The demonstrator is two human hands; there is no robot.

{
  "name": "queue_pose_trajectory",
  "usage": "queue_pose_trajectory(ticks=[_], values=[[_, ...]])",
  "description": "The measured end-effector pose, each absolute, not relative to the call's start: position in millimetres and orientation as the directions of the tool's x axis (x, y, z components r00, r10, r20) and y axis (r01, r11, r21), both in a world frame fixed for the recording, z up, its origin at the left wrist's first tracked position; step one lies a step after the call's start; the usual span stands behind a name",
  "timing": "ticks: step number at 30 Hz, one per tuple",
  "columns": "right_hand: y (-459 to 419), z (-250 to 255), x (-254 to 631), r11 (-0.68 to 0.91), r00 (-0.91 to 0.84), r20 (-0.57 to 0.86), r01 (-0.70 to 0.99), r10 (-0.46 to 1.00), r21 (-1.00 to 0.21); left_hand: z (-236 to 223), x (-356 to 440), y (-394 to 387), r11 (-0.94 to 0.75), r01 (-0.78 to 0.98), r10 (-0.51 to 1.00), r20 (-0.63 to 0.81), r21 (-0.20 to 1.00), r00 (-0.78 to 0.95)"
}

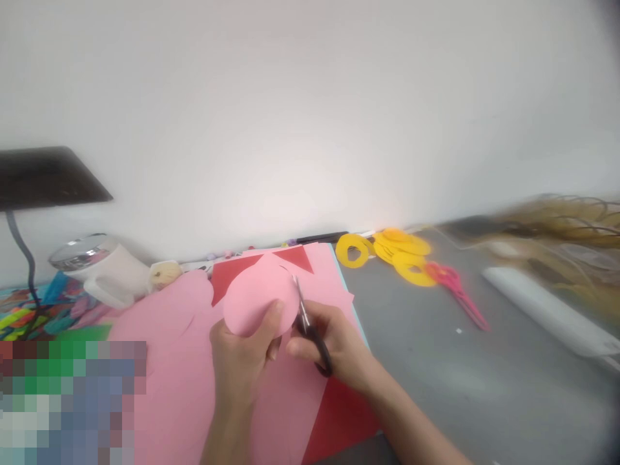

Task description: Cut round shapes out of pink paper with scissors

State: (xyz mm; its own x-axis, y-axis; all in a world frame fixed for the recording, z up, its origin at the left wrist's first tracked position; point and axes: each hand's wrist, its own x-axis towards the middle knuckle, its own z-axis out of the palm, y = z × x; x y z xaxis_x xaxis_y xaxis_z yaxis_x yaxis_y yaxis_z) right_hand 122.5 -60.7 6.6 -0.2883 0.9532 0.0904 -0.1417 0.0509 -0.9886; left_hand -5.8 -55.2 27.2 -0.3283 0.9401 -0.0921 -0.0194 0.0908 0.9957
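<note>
My left hand (247,342) pinches a round piece of pink paper (254,294) by its lower edge, thumb on top. In my right hand (334,342) is a pair of scissors (307,323) with black handles, its metal blades pointing up along the disc's right edge. Whether the blades touch the paper I cannot tell. Beneath both hands lie large pink paper sheets (169,387), with red paper (349,413) showing under them at the lower right and near the wall.
Yellow paper rings (400,248) lie at the back right beside pink scissors (460,297). A white power strip (547,313) rests farther right. A white mug (113,274) with a shiny lid stands at the left, under a dark panel (48,177).
</note>
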Motion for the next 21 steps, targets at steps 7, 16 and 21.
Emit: queue_pose_trajectory(ticks=[7, 16, 21], values=[[-61.4, 6.8, 122.4, 0.049, -0.282, 0.085, -0.134, 0.956, -0.99, 27.7, -7.9, -54.7, 0.106, -0.011, 0.937, -0.104, 0.994, -0.333], [-61.4, 5.0, 122.4, -0.021, -0.317, 0.033, -0.166, 0.948, -0.986, 30.3, -8.2, -55.4, 0.113, -0.028, 0.943, -0.116, 0.993, -0.312], [-60.9, 3.6, 122.1, -0.015, -0.322, 0.045, -0.182, 0.946, -0.983, 30.7, -7.4, -55.7, 0.107, -0.008, 0.947, -0.105, 0.994, -0.302]])
